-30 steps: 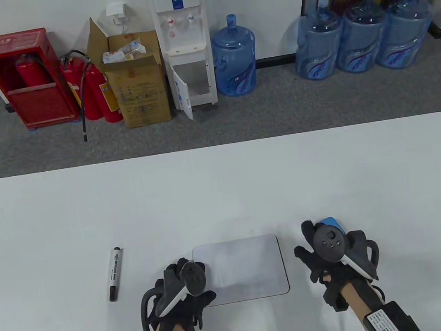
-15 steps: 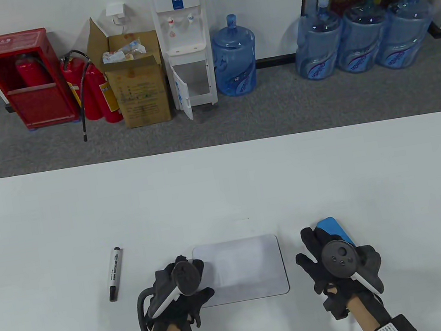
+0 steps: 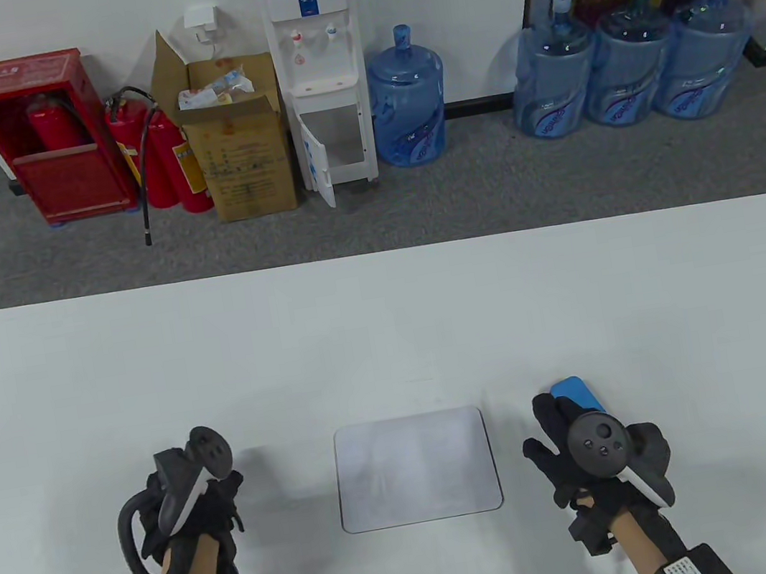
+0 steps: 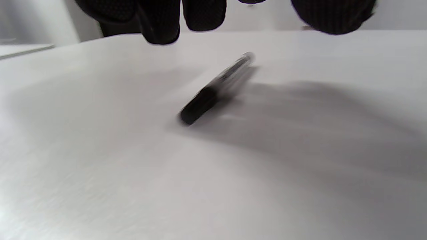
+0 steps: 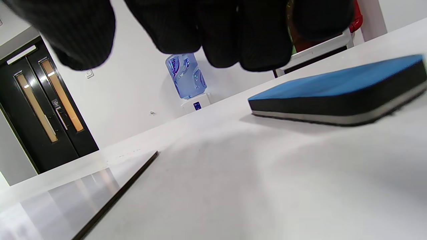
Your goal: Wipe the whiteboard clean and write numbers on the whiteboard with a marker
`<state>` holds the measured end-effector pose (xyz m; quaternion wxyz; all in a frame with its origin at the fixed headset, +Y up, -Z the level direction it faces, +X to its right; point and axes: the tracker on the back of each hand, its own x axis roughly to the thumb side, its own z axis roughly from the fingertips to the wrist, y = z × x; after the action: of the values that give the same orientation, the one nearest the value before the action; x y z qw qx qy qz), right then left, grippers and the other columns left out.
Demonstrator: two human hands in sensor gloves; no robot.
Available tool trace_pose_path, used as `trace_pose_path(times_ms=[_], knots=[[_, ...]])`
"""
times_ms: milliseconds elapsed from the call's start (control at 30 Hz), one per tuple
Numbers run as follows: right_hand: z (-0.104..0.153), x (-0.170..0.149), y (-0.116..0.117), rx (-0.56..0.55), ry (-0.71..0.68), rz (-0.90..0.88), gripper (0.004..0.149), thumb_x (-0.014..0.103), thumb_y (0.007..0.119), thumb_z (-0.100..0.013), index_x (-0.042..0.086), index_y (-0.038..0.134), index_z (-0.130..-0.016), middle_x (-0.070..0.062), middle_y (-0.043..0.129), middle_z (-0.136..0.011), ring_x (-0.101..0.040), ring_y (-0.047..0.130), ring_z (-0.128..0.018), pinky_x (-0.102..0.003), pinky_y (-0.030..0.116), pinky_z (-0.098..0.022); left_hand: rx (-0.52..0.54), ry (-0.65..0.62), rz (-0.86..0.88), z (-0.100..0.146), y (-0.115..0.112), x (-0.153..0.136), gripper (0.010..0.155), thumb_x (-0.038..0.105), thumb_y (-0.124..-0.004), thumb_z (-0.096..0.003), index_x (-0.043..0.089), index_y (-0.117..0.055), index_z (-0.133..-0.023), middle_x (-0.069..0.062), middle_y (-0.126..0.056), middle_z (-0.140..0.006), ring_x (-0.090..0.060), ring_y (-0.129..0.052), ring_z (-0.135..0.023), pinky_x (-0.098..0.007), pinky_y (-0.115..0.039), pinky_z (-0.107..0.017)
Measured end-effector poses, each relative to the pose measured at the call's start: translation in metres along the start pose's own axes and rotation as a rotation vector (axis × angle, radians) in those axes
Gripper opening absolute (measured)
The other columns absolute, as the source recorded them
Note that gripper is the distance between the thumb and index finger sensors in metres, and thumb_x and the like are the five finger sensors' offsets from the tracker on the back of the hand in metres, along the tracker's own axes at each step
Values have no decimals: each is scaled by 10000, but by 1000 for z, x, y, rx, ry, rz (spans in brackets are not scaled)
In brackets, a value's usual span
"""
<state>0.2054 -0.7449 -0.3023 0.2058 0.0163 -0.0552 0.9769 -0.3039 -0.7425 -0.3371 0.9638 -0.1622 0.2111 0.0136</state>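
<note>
The small whiteboard (image 3: pixel 415 467) lies flat near the table's front edge, its surface wiped to a faint grey haze. My left hand (image 3: pixel 206 504) hovers left of it and covers the marker in the table view. In the left wrist view the black-capped marker (image 4: pixel 217 88) lies blurred on the table, and the fingers (image 4: pixel 160 20) hang above it without touching. To the right of the board, my right hand (image 3: pixel 559 433) rests empty. The blue eraser (image 3: pixel 578 393) lies on the table just beyond its fingertips (image 5: pixel 220 33), and the eraser (image 5: pixel 337 91) is untouched.
The white table (image 3: pixel 390 329) stretches far behind the board. On the floor beyond stand a water dispenser (image 3: pixel 318 72), a cardboard box (image 3: pixel 238 150), fire extinguishers (image 3: pixel 162 155) and several water jugs (image 3: pixel 631 62).
My left hand left the whiteboard's left edge and swung left over the marker. The right hand drew back a little from the eraser, which stays on the table.
</note>
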Motion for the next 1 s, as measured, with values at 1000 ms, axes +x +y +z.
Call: trace_pose_path(times_ms=[1000], knots=[[-5, -4, 5, 47, -23, -172, 719, 564, 784, -408, 174, 696, -1006, -146, 709, -972, -367, 835, -789, -604, 646, -576, 228, -365, 256, 46, 17, 65, 579, 328, -716, -493, 293, -590, -1057, -56, -870, -919, -284, -942, -722, -594, -670, -682]])
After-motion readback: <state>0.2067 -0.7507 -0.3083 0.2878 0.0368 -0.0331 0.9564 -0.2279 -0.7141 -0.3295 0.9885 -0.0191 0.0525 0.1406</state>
